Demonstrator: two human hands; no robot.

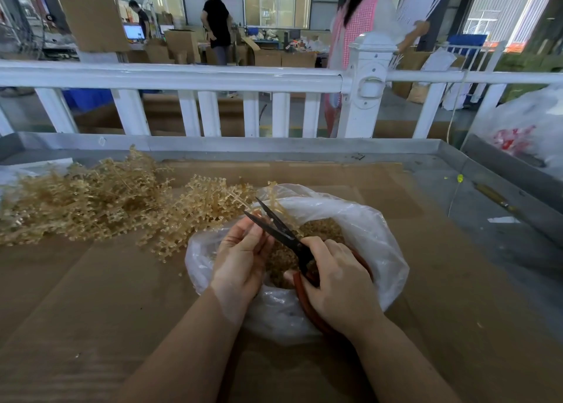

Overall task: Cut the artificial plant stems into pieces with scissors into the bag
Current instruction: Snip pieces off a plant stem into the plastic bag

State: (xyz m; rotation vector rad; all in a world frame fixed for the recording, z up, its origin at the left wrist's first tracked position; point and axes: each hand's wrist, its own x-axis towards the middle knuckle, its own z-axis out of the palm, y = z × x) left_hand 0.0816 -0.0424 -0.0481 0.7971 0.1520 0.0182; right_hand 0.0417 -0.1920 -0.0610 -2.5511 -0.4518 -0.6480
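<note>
While my right hand [338, 284] grips the red-handled black scissors [283, 235], blades parted over the clear plastic bag [374, 238], my left hand [240, 256] pinches a beige plastic plant stem [274, 201] between the blades. Bag sits on the brown cardboard sheet [91, 296], part full of cut beige pieces [323, 229]. Pile of uncut beige artificial sprigs [85, 201] lies left of the bag, on the cardboard. White railing [182, 76] behind the table.
</note>
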